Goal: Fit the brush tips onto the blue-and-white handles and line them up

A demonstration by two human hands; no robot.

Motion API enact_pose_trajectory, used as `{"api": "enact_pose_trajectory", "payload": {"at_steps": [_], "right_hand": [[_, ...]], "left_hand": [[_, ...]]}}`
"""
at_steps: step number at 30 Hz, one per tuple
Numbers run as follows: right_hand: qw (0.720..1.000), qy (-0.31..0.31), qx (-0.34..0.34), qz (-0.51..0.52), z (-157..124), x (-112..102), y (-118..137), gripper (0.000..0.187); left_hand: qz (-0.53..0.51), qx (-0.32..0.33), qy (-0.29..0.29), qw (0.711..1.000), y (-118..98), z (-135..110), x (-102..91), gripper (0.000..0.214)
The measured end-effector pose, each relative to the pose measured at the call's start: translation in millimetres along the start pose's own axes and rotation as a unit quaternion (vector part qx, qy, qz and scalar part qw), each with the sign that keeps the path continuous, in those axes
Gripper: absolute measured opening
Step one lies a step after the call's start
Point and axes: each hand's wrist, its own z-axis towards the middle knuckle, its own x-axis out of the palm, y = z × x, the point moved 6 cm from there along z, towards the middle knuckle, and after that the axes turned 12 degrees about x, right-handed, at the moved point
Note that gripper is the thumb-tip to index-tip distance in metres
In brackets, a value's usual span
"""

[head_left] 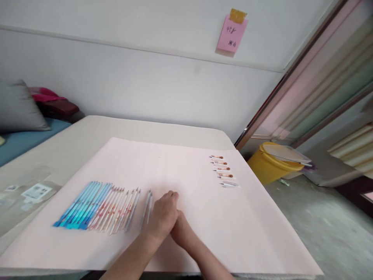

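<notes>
A person's two bare hands, left and right, meet and touch near the middle of the near edge of a table spread with a pale pink sheet. The fingers are curled inward; whether they grip anything cannot be told, as the palms are hidden. Two slim pens lie just beside the left hand, pointing toward the far edge. Farther left, white patterned pens and blue pens form a close row, with a strip of sheet between them and the near edge. Small pen parts line up near the right edge, a broad stretch of sheet separating them from the hands. Clear plastic packaging rests by the left edge.
</notes>
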Motion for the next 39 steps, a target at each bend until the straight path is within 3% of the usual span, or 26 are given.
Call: {"api": "enact_pose_trajectory", "payload": {"at_steps": [2, 5, 8, 12, 17, 20, 23, 25, 30, 34, 39], "right_hand": [[0.999, -0.027, 0.008, -0.04, -4, -19, -7, 0.017], [0.992, -0.089, 0.018, -0.086, -4, -49, -11, 0.02], [0.988, -0.13, 0.019, -0.078, -3, -73, -12, 0.021], [0.989, -0.136, 0.023, -0.052, -4, -87, -13, 0.02], [0.975, -0.171, 0.025, -0.138, -9, -97, -10, 0.019], [0.94, -0.234, 0.035, -0.247, -9, -118, -8, 0.018], [0.877, -0.323, 0.075, -0.349, -10, -156, -13, 0.021], [0.844, -0.366, 0.107, -0.378, -11, -184, -22, 0.024], [0.813, -0.416, 0.171, -0.369, -12, -234, -51, 0.041], [0.799, -0.405, 0.226, -0.384, -12, -250, -70, 0.039], [0.796, -0.41, 0.228, -0.381, -20, -263, -73, 0.036]], "left_hand": [[0.09, -0.037, 0.096, 0.991, 13, -5, 3.1, 0.028], [0.212, -0.047, 0.265, 0.94, 24, -19, 7.2, 0.032], [0.265, -0.025, 0.333, 0.905, 29, -29, 4.0, 0.036], [0.296, -0.019, 0.298, 0.908, 45, -27, -8.2, 0.037], [0.285, -0.11, 0.301, 0.903, 88, -23, -21.1, 0.037], [0.277, -0.078, 0.261, 0.922, 100, -18, -23.3, 0.037], [0.27, -0.056, 0.269, 0.923, 107, -16, -15.6, 0.038], [0.257, -0.053, 0.272, 0.926, 106, -14, -10.3, 0.036], [0.229, -0.041, 0.257, 0.938, 93, -9, -3.8, 0.03], [0.225, -0.042, 0.253, 0.94, 83, -6, 0.7, 0.028], [0.233, -0.012, 0.25, 0.94, 61, -2, 14.6, 0.022]]}}
